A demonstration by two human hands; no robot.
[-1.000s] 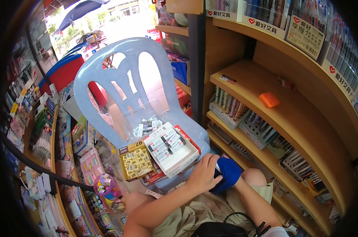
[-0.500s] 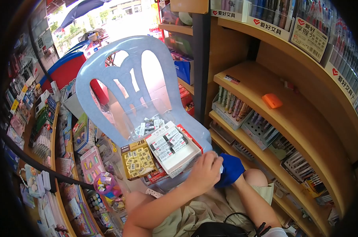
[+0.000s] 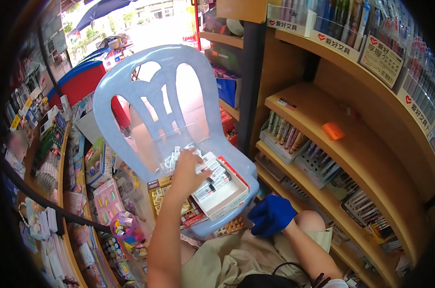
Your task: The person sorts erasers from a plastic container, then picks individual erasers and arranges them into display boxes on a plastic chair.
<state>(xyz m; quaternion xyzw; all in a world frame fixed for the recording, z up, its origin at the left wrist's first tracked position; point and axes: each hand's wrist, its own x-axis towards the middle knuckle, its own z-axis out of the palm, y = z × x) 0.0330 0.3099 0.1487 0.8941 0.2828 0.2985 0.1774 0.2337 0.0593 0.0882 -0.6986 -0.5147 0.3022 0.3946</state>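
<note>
My left hand (image 3: 186, 172) is bare and hovers over the boxes on the chair seat. Its fingers look apart, though somewhat blurred, with nothing visible in them. Below it lies a white carton (image 3: 222, 205) with several small wrapped erasers (image 3: 219, 175) at its far end. Beyond my fingers stands a clear plastic container (image 3: 162, 152) holding loose small wrapped pieces. My forearm partly covers a yellow-brown box (image 3: 155, 185) of small yellow "2B" pieces. My right hand (image 3: 273, 216), in a blue glove, is curled closed above my lap. What it holds, if anything, is hidden.
The light-blue plastic chair (image 3: 104, 113) stands before me. Curved wooden shelves (image 3: 318, 120) with pens are on the right, an orange item (image 3: 332, 130) on one. Crowded stationery racks line the left, near a pink tub (image 3: 126, 229) of small items.
My left hand has left the gloved right hand and moved forward and left, over the boxes. The gloved hand stays near my lap, now uncovered.
</note>
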